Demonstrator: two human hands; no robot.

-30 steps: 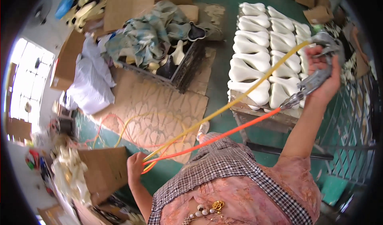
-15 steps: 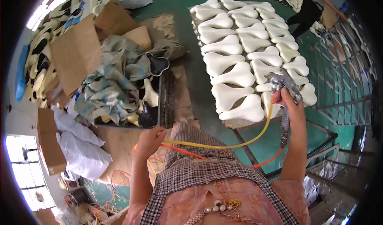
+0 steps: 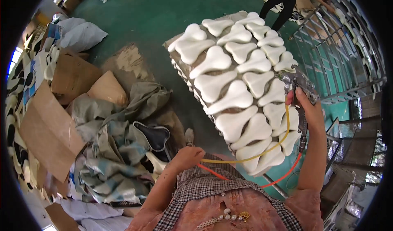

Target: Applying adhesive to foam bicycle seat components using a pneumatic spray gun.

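My right hand (image 3: 312, 110) is wrapped round a metal spray gun (image 3: 302, 82), held above the right edge of a board crowded with white, pear-shaped bicycle saddle pads (image 3: 225, 96). A yellow hose (image 3: 254, 159) and an orange-red hose (image 3: 290, 174) run from the gun. My left hand (image 3: 186, 158) is closed round both hoses in front of my checked apron, left of the pads' near end. Just beyond that hand, a black saddle (image 3: 154, 137) lies beside a crumpled grey-green cloth (image 3: 110, 161). No spray can be made out.
Cardboard sheets (image 3: 49, 128) and heaped pads stand at the left. Pale sacks (image 3: 80, 33) lie further back. A metal rack (image 3: 317, 48) rises at the right, past the board. A person in dark trousers (image 3: 281, 3) stands at the far right.
The view has turned and moved nearer the pads, which now appear tilted and larger. The cloth pile has shifted left and lower in view. Both hands keep their holds.
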